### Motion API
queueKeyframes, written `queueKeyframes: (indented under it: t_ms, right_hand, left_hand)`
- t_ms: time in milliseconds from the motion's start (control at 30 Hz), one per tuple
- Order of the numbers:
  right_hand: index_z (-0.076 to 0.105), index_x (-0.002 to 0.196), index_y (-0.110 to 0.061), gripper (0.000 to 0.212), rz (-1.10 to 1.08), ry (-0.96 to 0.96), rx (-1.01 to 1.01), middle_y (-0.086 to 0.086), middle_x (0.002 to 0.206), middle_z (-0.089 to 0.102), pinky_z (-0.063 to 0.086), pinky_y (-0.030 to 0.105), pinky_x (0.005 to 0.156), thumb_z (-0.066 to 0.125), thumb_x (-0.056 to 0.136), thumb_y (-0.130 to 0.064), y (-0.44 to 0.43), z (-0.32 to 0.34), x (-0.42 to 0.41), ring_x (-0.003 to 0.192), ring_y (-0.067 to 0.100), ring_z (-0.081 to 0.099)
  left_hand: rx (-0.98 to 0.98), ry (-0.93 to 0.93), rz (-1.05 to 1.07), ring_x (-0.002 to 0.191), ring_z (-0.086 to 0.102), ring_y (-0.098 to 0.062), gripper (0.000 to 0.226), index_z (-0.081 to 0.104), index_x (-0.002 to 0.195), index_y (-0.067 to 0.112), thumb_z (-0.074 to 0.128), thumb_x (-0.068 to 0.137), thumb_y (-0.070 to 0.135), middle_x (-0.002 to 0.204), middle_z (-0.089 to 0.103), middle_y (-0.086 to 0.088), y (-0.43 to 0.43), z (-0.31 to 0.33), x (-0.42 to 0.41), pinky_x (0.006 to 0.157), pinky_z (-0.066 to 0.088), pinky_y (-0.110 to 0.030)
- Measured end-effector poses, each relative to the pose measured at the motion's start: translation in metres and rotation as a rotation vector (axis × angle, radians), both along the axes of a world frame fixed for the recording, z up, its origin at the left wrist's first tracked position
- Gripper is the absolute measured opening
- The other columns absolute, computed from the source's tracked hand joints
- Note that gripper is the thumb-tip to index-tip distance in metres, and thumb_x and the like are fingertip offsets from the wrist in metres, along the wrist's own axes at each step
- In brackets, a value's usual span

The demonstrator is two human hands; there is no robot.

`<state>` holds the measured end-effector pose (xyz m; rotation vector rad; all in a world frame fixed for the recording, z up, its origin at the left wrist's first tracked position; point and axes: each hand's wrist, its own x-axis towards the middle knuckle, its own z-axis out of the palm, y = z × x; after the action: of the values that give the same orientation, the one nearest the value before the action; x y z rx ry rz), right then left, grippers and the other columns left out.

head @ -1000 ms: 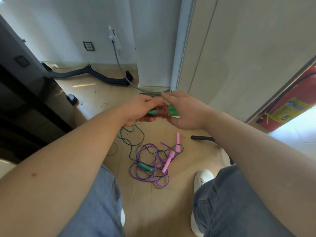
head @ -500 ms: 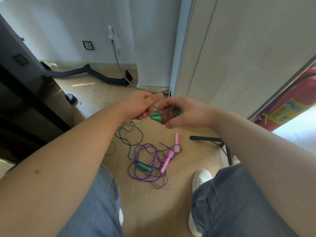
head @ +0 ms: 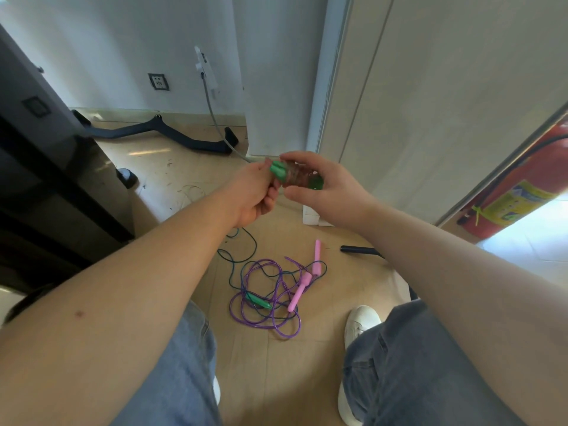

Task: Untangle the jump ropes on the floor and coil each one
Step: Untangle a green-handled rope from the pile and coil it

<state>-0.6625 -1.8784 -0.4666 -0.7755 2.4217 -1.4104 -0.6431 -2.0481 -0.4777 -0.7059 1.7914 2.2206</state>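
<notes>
Jump ropes were split between my grip and the floor: one red rope [head: 295,176] sat wound tight around its two green handles [head: 278,171], held up in front of me, while the purple rope [head: 264,298] and a dark green rope [head: 242,256] lay knotted together on the wooden floor [head: 295,373] between my feet. My left hand [head: 253,195] was closed around the handle ends, fingers curled and clamped on them, and my right hand [head: 322,186] pinched the other end of the bundle between thumb and fingertips. To finish this coil well, I judged I should keep the wraps snug with the left grip, tuck the loose tail under a turn with the right, and not let the handles slip apart, since the slick cord would likely spring open. Whether the tail was already tucked I could not tell; my fingers hid it. Below, the pink handles [head: 302,287] crossed over the purple loops, and a green handle [head: 257,300] lay buried inside them with the dark cord threading through, so that pile would need the handles pulled free first. A black bar [head: 358,249] lay near the tangle, a white shoe [head: 358,324] stood just beside it, a red fire extinguisher [head: 522,192] leaned at the far right, and a grey cable [head: 215,118] hung from the wall.
</notes>
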Motion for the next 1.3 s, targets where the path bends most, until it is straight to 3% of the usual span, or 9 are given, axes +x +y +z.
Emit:
queueKeyframes:
  t_ms: [167,300,433,533,633,867,1067,1233,1300]
  right_hand:
    - [0.054,0.123,-0.036,0.047,-0.146,0.130,0.085,-0.017,0.103,0.058,0.047,0.022,0.080,0.077,0.083,-0.031,-0.001,-0.005,-0.007,0.094,0.004,0.059]
    - [0.049,0.124,-0.031,0.049,-0.211,0.308,0.277,-0.003,0.116,0.057,0.052,0.038,0.085,0.075,0.083,-0.035,0.002,-0.010,-0.013,0.100,0.021,0.061]
    - [0.048,0.123,-0.023,0.050,-0.164,0.392,0.352,-0.002,0.118,0.060,0.051,0.037,0.082,0.075,0.083,-0.039,-0.004,-0.011,-0.007,0.100,0.023,0.062]
    - [0.058,0.112,-0.024,0.040,-0.140,0.218,0.228,-0.011,0.106,0.068,0.052,0.026,0.080,0.072,0.085,-0.049,-0.005,-0.005,-0.003,0.094,0.008,0.065]
    - [0.067,0.101,-0.029,0.019,-0.206,0.063,0.105,-0.018,0.090,0.072,0.054,0.019,0.077,0.066,0.092,-0.046,-0.001,-0.002,-0.005,0.083,-0.004,0.067]
    - [0.078,0.101,-0.031,0.018,-0.193,-0.160,-0.037,-0.004,0.085,0.078,0.062,0.039,0.084,0.071,0.091,-0.018,0.007,0.001,-0.014,0.082,0.013,0.076]
    - [0.079,0.094,-0.019,0.015,-0.244,-0.301,-0.225,0.006,0.092,0.078,0.063,0.044,0.076,0.076,0.086,-0.006,0.009,0.005,-0.013,0.085,0.021,0.076]
    - [0.078,0.093,-0.015,0.014,-0.308,-0.320,-0.314,0.006,0.096,0.077,0.063,0.042,0.073,0.077,0.085,-0.004,0.009,0.008,-0.014,0.089,0.020,0.075]
    - [0.076,0.093,-0.014,0.013,-0.338,-0.318,-0.321,0.006,0.096,0.075,0.063,0.039,0.072,0.077,0.085,-0.004,0.010,0.009,-0.015,0.092,0.020,0.074]
  left_hand:
    - [0.009,0.181,-0.026,0.057,0.057,-0.004,0.018,0.068,0.103,0.013,0.056,0.101,0.027,0.069,0.064,0.001,-0.001,0.001,0.001,0.051,0.051,-0.017]
    - [0.062,0.203,-0.124,0.077,0.065,-0.009,0.017,0.072,0.106,0.013,0.056,0.102,0.019,0.090,0.069,-0.002,0.003,0.004,0.005,0.068,0.057,-0.024]
    - [-0.062,0.252,-0.053,0.083,0.064,-0.011,0.014,0.071,0.110,0.016,0.062,0.098,0.015,0.097,0.070,-0.004,0.007,0.002,0.007,0.076,0.056,-0.026]
    - [-0.203,0.287,-0.029,0.094,0.067,-0.016,0.022,0.070,0.115,0.010,0.061,0.096,0.002,0.107,0.072,-0.006,0.003,-0.001,0.006,0.082,0.056,-0.026]
    - [-0.339,0.326,-0.076,0.094,0.067,-0.012,0.026,0.071,0.117,0.012,0.064,0.094,0.003,0.107,0.072,-0.002,0.000,0.000,0.007,0.073,0.057,-0.016]
    - [-0.546,0.468,-0.112,0.091,0.070,-0.009,0.025,0.071,0.108,0.026,0.073,0.089,0.009,0.101,0.072,0.006,0.006,-0.003,0.009,0.073,0.057,-0.019]
    - [-0.516,0.445,0.015,0.095,0.070,-0.018,0.020,0.065,0.101,0.016,0.077,0.086,0.010,0.102,0.070,-0.003,0.010,-0.003,0.007,0.081,0.061,-0.031]
    - [-0.245,0.430,-0.103,0.094,0.070,-0.014,0.032,0.061,0.120,0.010,0.066,0.091,-0.002,0.104,0.069,-0.007,0.008,0.005,0.009,0.080,0.060,-0.025]
    - [-0.264,0.426,-0.132,0.091,0.071,-0.011,0.035,0.061,0.124,0.010,0.066,0.091,0.000,0.103,0.070,-0.007,0.008,0.007,0.010,0.078,0.059,-0.023]
